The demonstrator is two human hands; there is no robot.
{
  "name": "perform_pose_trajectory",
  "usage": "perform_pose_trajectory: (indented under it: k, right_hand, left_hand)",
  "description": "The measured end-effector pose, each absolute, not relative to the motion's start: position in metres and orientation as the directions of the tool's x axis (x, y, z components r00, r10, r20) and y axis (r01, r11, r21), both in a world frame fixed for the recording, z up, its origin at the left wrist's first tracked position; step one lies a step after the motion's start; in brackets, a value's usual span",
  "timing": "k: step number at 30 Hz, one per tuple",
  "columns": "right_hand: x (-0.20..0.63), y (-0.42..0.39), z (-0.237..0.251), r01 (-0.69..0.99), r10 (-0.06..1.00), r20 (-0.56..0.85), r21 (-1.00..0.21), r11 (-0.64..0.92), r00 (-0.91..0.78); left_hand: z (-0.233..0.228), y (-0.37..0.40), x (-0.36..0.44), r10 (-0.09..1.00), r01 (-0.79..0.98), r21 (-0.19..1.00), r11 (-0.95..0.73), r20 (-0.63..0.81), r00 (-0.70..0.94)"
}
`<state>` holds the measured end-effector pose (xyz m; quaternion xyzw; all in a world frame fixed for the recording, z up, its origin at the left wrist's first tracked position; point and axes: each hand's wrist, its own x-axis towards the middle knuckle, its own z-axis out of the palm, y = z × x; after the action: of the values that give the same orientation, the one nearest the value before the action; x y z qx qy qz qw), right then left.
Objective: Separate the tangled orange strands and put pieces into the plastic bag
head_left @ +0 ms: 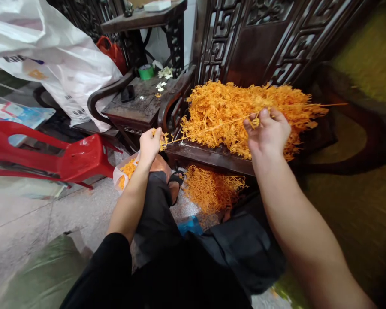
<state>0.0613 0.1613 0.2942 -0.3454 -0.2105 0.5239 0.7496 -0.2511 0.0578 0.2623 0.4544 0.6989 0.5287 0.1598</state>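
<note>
A thin orange plastic-looking stem (212, 127) is stretched between my two hands. My left hand (150, 145) is closed on its left end, with small orange sprigs bunched at the fingers. My right hand (269, 129) pinches the stem farther right, in front of the heap; the thumb and fingertips are together, and an orange sprig shows at the fingers. Behind the stem, a large heap of frilly orange artificial sprigs (225, 103) lies on a dark carved wooden bench (212, 153). Bare orange stems (209, 189) are piled on the floor below it.
A plastic bag (118, 175) holding orange pieces stands below my left hand. To the left are a red plastic chair (86, 156) and a big white sack (73, 64). Green tape (146, 72) and a dark phone-like object (127, 93) lie on a wooden seat.
</note>
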Motion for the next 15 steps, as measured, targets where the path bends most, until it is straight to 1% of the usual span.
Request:
perform_pose_trajectory:
  k: [2, 4, 6, 8, 10, 13, 14, 15]
  right_hand:
    - [0.06, 0.158, 0.299, -0.633, 0.938, -0.01, -0.741, 0.225, 0.345]
    - [0.062, 0.156, 0.303, -0.621, 0.943, 0.03, -0.746, 0.241, 0.33]
    - [0.068, 0.155, 0.306, -0.609, 0.943, 0.079, -0.745, 0.271, 0.324]
    - [0.077, 0.153, 0.309, -0.582, 0.927, 0.143, -0.742, 0.332, 0.347]
    - [0.088, 0.149, 0.311, -0.517, 0.903, 0.224, -0.758, 0.397, 0.366]
    - [0.11, 0.143, 0.312, -0.374, 0.836, 0.368, -0.768, 0.52, 0.406]
    - [0.118, 0.144, 0.31, -0.324, 0.843, 0.392, -0.796, 0.511, 0.368]
    - [0.128, 0.145, 0.308, -0.276, 0.878, 0.385, -0.844, 0.459, 0.283]
  left_hand:
    - [0.262, 0.06, -0.253, 0.784, 0.419, 0.907, 0.036, 0.234, -0.574]
    - [0.261, 0.063, -0.25, 0.801, 0.372, 0.926, 0.063, 0.176, -0.573]
    - [0.26, 0.066, -0.243, 0.853, 0.331, 0.936, 0.118, 0.075, -0.516]
    - [0.256, 0.069, -0.231, 0.908, 0.328, 0.925, 0.193, -0.042, -0.417]
    - [0.252, 0.071, -0.217, 0.934, 0.366, 0.895, 0.255, -0.13, -0.333]
    - [0.247, 0.073, -0.197, 0.93, 0.389, 0.857, 0.338, -0.241, -0.277]
    - [0.246, 0.074, -0.193, 0.918, 0.375, 0.846, 0.378, -0.291, -0.269]
    - [0.244, 0.074, -0.193, 0.902, 0.358, 0.833, 0.422, -0.347, -0.257]
